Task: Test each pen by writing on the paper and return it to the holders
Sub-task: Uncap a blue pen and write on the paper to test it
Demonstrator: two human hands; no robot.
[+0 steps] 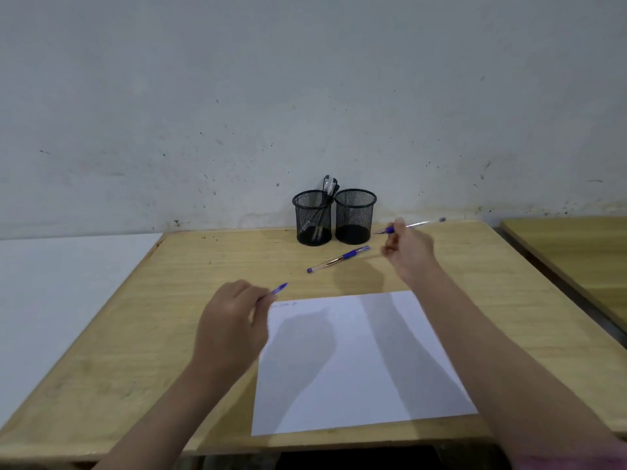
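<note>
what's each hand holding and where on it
Right hand pinches a blue pen near its grip; left hand holds a blue cap by its base.

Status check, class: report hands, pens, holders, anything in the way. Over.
Right hand holds blue pen near empty holder. Left hand pinches pen cap. Spare pen lies before holders.

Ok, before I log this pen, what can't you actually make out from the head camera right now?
- Writing on the paper: faint marks near its top-left corner, too small to read.
- Pen cap in the left hand: only its tip shows; fingers hide the rest.
- Pen in the right hand: motion-blurred, so its tip is unclear.
- Left mesh holder: black pens overlap behind the mesh; count unclear.
- Right mesh holder: its bottom is dark.
</note>
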